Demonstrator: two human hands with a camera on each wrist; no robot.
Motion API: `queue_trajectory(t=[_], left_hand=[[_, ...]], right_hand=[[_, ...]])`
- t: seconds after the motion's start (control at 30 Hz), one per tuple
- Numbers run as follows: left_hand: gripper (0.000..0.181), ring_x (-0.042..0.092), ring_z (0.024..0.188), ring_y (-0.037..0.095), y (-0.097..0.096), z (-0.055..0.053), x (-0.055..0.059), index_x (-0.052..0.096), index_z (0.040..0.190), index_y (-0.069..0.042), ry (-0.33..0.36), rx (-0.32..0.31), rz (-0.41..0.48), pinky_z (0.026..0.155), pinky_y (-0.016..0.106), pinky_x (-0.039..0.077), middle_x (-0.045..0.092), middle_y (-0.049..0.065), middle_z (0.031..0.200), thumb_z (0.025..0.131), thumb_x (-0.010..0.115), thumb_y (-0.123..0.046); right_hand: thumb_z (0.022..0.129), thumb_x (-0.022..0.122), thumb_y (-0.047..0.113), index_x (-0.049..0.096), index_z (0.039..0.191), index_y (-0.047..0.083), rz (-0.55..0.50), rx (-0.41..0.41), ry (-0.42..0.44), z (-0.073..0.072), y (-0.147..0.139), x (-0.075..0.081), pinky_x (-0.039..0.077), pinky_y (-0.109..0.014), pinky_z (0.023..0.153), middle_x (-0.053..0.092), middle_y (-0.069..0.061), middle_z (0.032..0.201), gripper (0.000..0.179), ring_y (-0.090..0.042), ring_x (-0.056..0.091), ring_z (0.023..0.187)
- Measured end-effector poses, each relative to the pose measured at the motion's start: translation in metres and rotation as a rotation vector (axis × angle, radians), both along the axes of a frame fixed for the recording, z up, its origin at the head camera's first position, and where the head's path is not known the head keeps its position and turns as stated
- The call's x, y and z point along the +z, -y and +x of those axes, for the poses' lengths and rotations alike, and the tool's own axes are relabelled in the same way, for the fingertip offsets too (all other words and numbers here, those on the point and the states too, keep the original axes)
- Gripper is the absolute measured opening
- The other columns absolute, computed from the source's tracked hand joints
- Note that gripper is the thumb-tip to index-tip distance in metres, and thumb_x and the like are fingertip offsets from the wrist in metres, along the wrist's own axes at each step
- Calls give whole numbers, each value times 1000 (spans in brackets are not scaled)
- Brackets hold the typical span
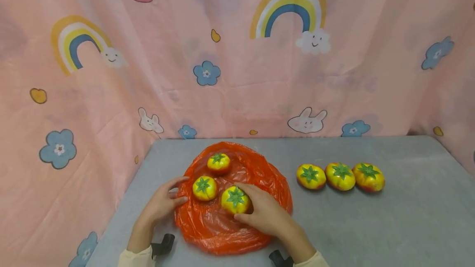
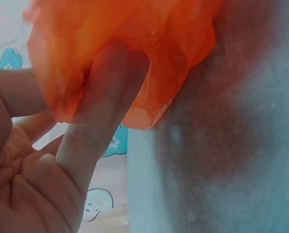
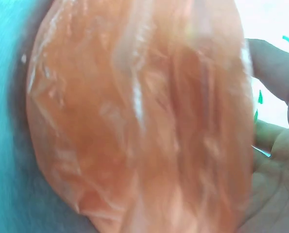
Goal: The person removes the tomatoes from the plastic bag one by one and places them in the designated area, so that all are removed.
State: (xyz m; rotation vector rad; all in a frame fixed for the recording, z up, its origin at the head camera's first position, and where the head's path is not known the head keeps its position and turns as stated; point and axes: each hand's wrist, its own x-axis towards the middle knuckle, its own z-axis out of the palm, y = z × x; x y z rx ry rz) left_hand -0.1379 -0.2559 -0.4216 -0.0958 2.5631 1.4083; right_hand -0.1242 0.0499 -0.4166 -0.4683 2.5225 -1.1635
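Note:
A red-orange plastic bag [image 1: 230, 244] sits on the table with its mouth spread wide. Inside it are two yellow-and-red toy persimmons [image 1: 205, 188] with green star-shaped tops. My right hand [image 1: 267, 211] grips a third persimmon [image 1: 235, 200] over the bag's right part, thumb on the near side and fingers on the far side. At the bag's left rim, my left hand [image 1: 163, 203] holds the film between thumb and fingers, as the left wrist view shows with the crumpled bag [image 2: 183, 39]. In the right wrist view the bag wall [image 3: 134, 121] hides most of the held persimmon.
Three more persimmons [image 1: 340, 176] stand in a touching row on the grey table [image 1: 371, 230], right of the bag. A pink patterned curtain [image 1: 245, 106] hangs behind the table and along its left side.

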Motion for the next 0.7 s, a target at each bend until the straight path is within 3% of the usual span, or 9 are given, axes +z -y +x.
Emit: queue_trajectory(t=[0.27, 0.7], left_hand=[[56, 65, 117, 38, 0, 1, 0, 53, 142, -11, -11, 5, -8, 85, 42, 61, 48, 22, 147, 89, 68, 1], [56, 66, 116, 36, -2, 2, 1, 53, 142, -14, 15, 21, -6, 85, 43, 61, 48, 20, 147, 90, 68, -1]], right_hand=[[83, 80, 35, 46, 147, 21, -2, -14, -70, 6, -13, 9, 41, -58, 112, 52, -3, 149, 75, -27, 50, 135], [82, 81, 37, 47, 147, 27, 21, -77, -40, 12, -26, 18, 41, -59, 111, 52, 1, 148, 74, -25, 51, 135]])
